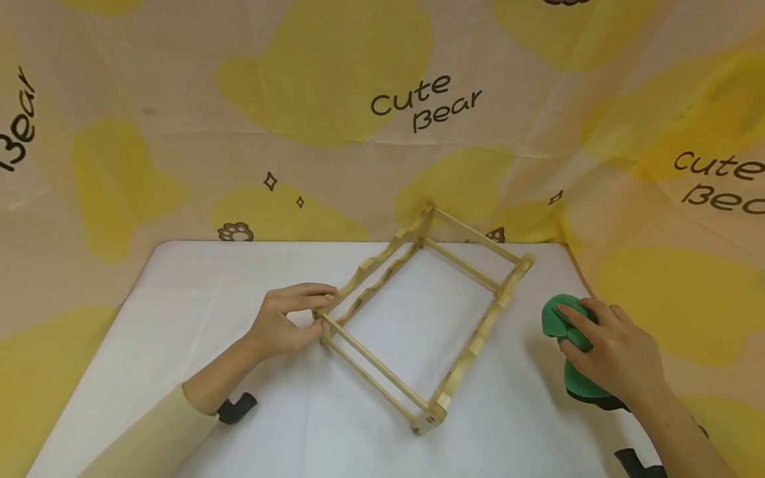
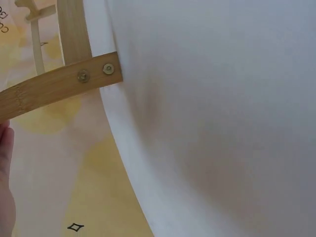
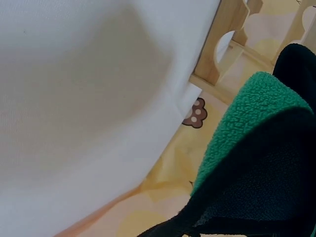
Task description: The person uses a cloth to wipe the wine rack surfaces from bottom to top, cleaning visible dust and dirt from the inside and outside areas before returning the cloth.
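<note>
left hand (image 1: 289,320) pinching wooden rack (image 1: 485,326) at its left corner, rack mid-frame, right hand (image 1: 623,352) well apart, clamped on green-and-black cloth (image 1: 578,381) lower right, white worktop (image 1: 263,265) beneath, yellow-blotched "Cute Bear" backdrop (image 1: 335,86) across top of frame

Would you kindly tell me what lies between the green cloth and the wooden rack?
In the head view, only bare white tabletop, faintly shadowed, shows between the green cloth and the wooden rack.
</note>
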A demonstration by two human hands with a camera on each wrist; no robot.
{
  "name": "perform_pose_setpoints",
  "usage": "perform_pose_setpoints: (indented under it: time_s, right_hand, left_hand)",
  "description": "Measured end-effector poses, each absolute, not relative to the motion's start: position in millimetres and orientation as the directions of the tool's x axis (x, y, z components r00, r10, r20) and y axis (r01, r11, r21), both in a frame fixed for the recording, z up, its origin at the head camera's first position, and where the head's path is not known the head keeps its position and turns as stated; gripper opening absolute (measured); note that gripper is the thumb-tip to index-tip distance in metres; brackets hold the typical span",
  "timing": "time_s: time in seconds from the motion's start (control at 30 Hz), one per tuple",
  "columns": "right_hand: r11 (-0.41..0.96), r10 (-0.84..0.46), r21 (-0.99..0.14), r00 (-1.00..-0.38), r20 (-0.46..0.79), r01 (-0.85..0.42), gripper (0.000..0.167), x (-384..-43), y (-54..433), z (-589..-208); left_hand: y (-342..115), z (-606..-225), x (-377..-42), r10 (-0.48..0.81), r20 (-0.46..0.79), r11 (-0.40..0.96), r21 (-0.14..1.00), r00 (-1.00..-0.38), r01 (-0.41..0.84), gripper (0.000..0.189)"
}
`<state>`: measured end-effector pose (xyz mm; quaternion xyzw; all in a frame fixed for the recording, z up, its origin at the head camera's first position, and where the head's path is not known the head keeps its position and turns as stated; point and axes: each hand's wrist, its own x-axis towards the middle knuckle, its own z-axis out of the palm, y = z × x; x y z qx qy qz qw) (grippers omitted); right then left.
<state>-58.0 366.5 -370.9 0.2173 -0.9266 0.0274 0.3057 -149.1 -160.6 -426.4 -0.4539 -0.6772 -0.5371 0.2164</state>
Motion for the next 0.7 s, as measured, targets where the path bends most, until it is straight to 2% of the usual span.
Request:
perform_pose_setpoints:
  time_s: [0.13,0.3,0.5,0.7]
  right_hand:
    - [0.903,-0.388,0.087,-0.714,0.583,-0.420,0.066,-58,367,-371]
    - [0.903,-0.388,0.092,-0.706,0.593,-0.419,0.066,-58,369,-371]
    - [0.909,-0.376,0.076,-0.725,0.577,-0.410,0.066,-57,369,-370]
    - [0.908,-0.376,0.072,-0.725,0.577,-0.413,0.064,-55,370,-369]
  left_hand:
    - [-164,-425,-152,0.361,0.796,0.066,0.498,-0.486,0.865,0.041]
    - [-167,-422,-155,0.380,0.810,0.106,0.441,-0.446,0.891,0.040]
    - [-175,-420,-161,0.357,0.809,0.162,0.440,-0.468,0.884,0.040]
    - [-180,-420,-172,0.365,0.816,0.189,0.407,-0.449,0.894,0.039]
